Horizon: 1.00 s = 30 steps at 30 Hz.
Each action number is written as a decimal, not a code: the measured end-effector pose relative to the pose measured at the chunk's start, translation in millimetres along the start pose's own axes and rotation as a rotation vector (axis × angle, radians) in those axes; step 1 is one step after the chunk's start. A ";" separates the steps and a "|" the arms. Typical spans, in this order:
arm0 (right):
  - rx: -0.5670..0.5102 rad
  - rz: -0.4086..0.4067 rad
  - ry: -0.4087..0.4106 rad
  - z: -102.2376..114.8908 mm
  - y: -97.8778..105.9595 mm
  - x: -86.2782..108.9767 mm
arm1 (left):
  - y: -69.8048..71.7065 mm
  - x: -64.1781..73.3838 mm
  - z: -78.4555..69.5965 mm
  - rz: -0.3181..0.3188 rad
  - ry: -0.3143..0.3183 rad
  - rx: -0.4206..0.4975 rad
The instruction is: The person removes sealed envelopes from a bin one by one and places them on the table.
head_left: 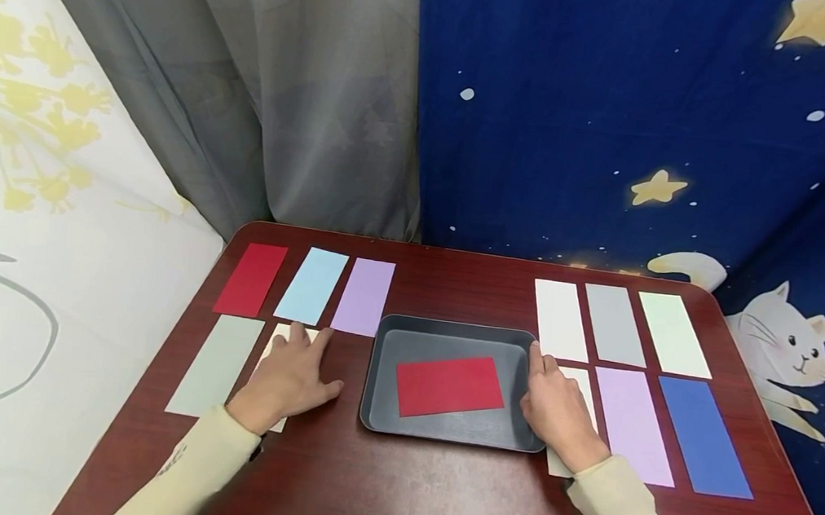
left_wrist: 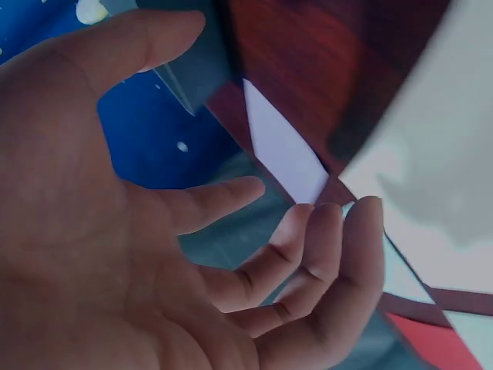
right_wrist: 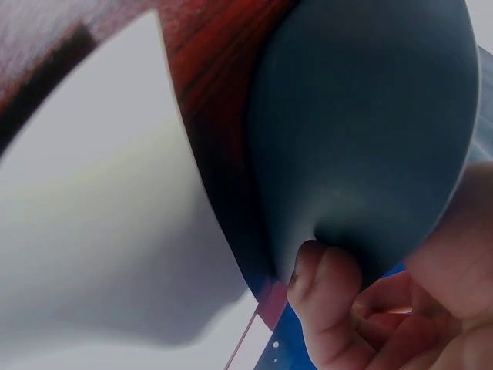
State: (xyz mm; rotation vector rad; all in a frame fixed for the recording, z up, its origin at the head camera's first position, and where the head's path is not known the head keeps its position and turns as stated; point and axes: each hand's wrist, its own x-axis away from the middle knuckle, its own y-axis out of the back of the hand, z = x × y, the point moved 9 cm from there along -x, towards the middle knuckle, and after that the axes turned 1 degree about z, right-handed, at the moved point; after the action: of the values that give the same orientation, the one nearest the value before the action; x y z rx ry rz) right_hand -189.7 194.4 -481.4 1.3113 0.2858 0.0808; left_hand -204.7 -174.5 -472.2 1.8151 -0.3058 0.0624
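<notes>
A dark grey baking tray (head_left: 460, 339) stands at the table's middle, with a red card (head_left: 449, 387) lying slightly askew inside it. My right hand (head_left: 560, 405) grips the tray's right rim. In the right wrist view a fingertip presses the tray's outer wall (right_wrist: 362, 131). Left of the tray, my left hand (head_left: 290, 378) hovers with fingers spread above a cream card (head_left: 281, 333), most of which it hides. Its palm and loosely bent fingers (left_wrist: 358, 254) hold nothing in the left wrist view.
Left on the dark red table (head_left: 392, 493) lie red (head_left: 252, 280), light blue (head_left: 312, 285), lilac (head_left: 365, 296) and grey-green (head_left: 217, 367) cards. Two rows of cards lie right, including blue (head_left: 706, 437) and pale purple (head_left: 635, 424). Curtains (head_left: 579, 125) hang behind.
</notes>
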 end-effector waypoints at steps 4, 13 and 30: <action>-0.002 -0.003 0.003 0.5 -0.5 0.5 | 0.9 -9.6 -24.7 -0.018 -0.070 -0.021; 0.011 -0.011 0.016 0.9 -0.8 -0.5 | 11.1 -18.6 -75.9 -0.173 -0.262 -0.088; 0.022 0.004 0.005 0.0 -2.2 -0.9 | -26.2 -20.1 -156.9 -0.045 -0.561 -0.199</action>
State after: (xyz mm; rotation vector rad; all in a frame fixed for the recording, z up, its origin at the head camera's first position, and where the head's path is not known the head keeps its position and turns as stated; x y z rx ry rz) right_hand -190.8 193.6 -483.4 1.3332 0.2892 0.0843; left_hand -199.4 -14.8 -459.2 1.6126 -0.6411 -0.4996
